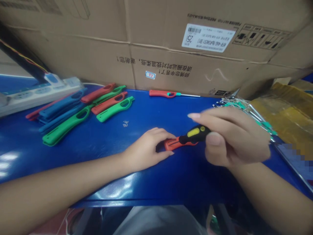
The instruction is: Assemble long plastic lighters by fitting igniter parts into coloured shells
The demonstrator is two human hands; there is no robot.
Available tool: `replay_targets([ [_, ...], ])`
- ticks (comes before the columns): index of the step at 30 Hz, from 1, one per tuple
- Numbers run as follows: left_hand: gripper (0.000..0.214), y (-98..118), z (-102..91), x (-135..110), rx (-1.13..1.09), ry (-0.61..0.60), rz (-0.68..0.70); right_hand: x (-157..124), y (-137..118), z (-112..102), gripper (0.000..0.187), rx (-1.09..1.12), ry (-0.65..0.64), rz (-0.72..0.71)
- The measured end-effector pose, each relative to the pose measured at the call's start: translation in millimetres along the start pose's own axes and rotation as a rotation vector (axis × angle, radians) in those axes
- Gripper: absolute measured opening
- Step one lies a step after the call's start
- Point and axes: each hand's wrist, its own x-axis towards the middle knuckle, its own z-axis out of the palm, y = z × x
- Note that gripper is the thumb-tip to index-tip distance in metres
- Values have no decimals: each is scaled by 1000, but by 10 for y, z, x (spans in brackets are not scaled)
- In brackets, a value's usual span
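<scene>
My left hand [151, 145] rests on the blue table, its thumb and fingers closed around one end of an orange-red lighter casing [172, 143] lying flat. A black-and-yellow handled tool [194, 132] slants across that casing, its narrow black end over the casing's middle. My right hand [234, 137] grips the tool between thumb and curled fingers, with the index finger stretched past it. The tool's exact kind is not clear. A few tiny metal pins [125, 123] lie on the table beyond my left hand.
Green casings [67, 126], blue casings [62, 104] and red casings [110, 102] lie at the left beside a white power strip [39, 93]. A red lighter with a metal rod [162, 93] lies before a large cardboard box [156, 36]. Metal rods with green parts [259, 117] are piled at the right.
</scene>
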Motion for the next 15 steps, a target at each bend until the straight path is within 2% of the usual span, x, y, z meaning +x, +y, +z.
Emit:
replay_targets([
  [1, 31, 2, -1, 2, 0, 1, -4, 13, -12, 4, 30, 57, 43, -3],
  [2, 30, 3, 0, 2, 2, 3, -7, 28, -24, 10, 38, 150, -44, 67],
  [4, 29, 1, 3, 2, 3, 8, -9, 50, -38, 25, 38, 286, -95, 170],
  [5, 30, 1, 5, 1, 2, 9, -9, 52, -37, 33, 32, 276, -97, 173],
  [7, 30, 3, 8, 0, -2, 4, -8, 37, -22, 45, 23, 122, -48, 80],
  [9, 29, 7, 10, -1, -6, 0, -7, 15, -6, 57, 23, 31, -15, 4],
  [11, 28, 8, 11, -2, -4, 3, -9, 10, -4, 71, 31, 136, -7, 65],
  [13, 27, 2, 14, -4, 1, 11, -11, 26, -14, 81, 36, 332, -83, 172],
  [15, 28, -6, 14, -6, 0, 14, -8, 49, -25, 77, 29, 389, -106, 187],
])
